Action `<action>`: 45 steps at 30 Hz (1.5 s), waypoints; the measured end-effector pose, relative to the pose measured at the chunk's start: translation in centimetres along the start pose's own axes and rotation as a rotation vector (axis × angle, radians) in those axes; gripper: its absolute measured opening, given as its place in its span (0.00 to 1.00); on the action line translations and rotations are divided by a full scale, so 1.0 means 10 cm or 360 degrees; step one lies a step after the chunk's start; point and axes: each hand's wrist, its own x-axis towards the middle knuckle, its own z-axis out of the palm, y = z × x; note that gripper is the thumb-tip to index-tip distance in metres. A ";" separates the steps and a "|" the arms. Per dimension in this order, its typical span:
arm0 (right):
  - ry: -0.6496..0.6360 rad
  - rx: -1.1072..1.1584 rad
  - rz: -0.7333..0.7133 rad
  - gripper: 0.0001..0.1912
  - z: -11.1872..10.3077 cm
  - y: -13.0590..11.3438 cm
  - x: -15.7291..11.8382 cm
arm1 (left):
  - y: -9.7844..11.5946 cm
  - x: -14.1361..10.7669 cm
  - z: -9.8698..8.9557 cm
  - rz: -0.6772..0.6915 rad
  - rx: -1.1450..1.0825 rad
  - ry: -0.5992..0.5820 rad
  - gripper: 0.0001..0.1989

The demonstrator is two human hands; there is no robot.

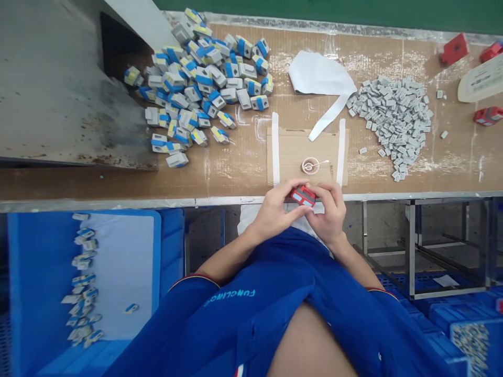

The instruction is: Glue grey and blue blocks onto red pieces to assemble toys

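A small red toy vehicle part (303,195) with pale blue windows is held between both hands at the table's front edge. My left hand (277,208) grips its left side with thumb and fingers. From the right, my right hand (327,209) pinches the same part. Just beyond them, a small round cup (310,166) with a white swab across it stands on a cardboard sheet (291,152) taped down with white strips. Behind the sheet lies a white cloth (320,76).
White, blue and yellow toy bodies (204,78) are heaped at the back left, beside a metal chute (70,84). Small grey pieces (396,118) form a pile on the right. Red parts (454,50) and a bottle (482,81) lie far right. A blue bin (157,262) stands lower left.
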 end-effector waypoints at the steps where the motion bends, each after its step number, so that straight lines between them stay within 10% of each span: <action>1: 0.0010 -0.0011 0.0043 0.16 0.03 0.00 -0.01 | -0.01 0.00 0.04 -0.0001 0.0098 0.0044 0.35; 9: 0.0070 0.0017 0.0145 0.13 0.13 0.08 -0.11 | -0.10 0.01 0.18 -0.0113 -0.0023 0.0176 0.33; 13: -0.0179 0.0236 0.0183 0.18 -0.08 0.27 -0.07 | -0.19 0.06 0.00 0.0123 0.0223 0.0259 0.29; 21: 0.0075 0.0607 0.0614 0.16 -0.10 0.46 0.36 | -0.32 0.25 -0.26 0.0612 0.0632 0.0132 0.28; 30: 0.0077 0.0547 0.0531 0.06 -0.07 0.36 0.55 | -0.34 0.27 -0.29 0.0580 0.0317 0.0061 0.30; 45: 0.0176 0.0673 0.0650 0.16 0.03 0.36 0.65 | -0.39 0.28 -0.30 0.0515 0.0191 0.0063 0.30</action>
